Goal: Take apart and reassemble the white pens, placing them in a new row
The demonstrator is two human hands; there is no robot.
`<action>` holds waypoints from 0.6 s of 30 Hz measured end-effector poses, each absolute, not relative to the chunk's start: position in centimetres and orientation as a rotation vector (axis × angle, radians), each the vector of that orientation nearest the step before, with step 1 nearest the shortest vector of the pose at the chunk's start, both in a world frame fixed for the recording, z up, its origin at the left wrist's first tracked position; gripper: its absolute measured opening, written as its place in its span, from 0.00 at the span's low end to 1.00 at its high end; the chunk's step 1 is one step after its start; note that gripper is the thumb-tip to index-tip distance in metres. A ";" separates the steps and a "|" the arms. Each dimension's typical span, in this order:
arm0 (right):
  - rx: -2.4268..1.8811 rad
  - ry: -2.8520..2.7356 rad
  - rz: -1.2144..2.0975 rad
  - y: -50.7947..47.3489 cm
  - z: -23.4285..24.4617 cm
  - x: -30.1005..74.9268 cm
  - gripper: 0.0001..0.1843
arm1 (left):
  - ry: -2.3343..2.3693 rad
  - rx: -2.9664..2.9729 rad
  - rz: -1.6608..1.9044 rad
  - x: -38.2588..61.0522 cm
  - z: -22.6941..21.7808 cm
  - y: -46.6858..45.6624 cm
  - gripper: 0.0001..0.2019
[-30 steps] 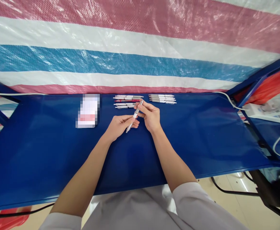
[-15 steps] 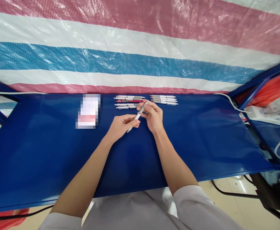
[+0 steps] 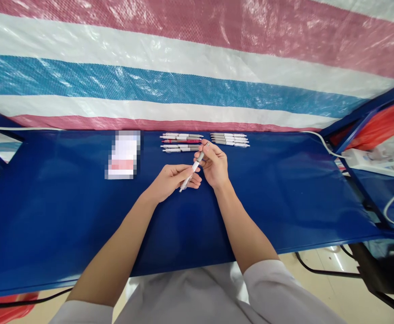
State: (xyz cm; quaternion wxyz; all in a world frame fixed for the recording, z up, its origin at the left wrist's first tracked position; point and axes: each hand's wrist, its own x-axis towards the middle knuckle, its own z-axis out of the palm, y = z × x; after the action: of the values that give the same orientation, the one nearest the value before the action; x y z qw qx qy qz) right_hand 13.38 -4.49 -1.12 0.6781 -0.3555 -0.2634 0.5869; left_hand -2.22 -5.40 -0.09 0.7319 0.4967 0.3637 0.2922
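Observation:
Both my hands hold one white and grey pen [image 3: 193, 170] over the middle of the blue table [image 3: 65, 216]. My left hand [image 3: 171, 180] pinches its lower, white end with closed fingers. My right hand [image 3: 213, 164] grips the upper grey end, fingers curled round it. The pen slants from lower left to upper right. Just behind my hands lie two rows of similar pens: a left group [image 3: 180, 142] with one red pen among them, and a right group [image 3: 229, 139].
A blurred white and pink card [image 3: 123, 155] lies left of the pens. A striped tarp [image 3: 183, 67] hangs behind the table. At the right are a white power strip [image 3: 372, 159] with cables, a blue frame and a red bag.
My hands and the pen have shifted slightly toward me and a little right. The right hand's grip has slid along the pen's upper end. The pens on the table have not moved.

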 end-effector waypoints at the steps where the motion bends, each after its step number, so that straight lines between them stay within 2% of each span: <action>1: -0.779 -0.594 1.334 -4.5 -1.1 13.4 0.13 | 0.777 1.052 0.630 -2.3 0.0 -5.4 0.20; 12: -0.829 -0.563 1.281 -4.3 -1.1 13.0 0.13 | 1.062 1.426 0.835 -2.2 -0.8 -5.3 0.17; 18: -0.851 -0.550 1.329 -4.4 -1.4 13.2 0.14 | 0.840 1.113 0.605 -2.8 -0.4 -4.9 0.18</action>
State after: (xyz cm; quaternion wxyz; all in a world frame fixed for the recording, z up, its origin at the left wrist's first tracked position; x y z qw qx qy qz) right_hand 13.20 -4.36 -1.39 0.6706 -0.3778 -0.2441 0.5899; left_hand -2.81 -4.87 -0.39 0.7247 0.5047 0.3808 0.2740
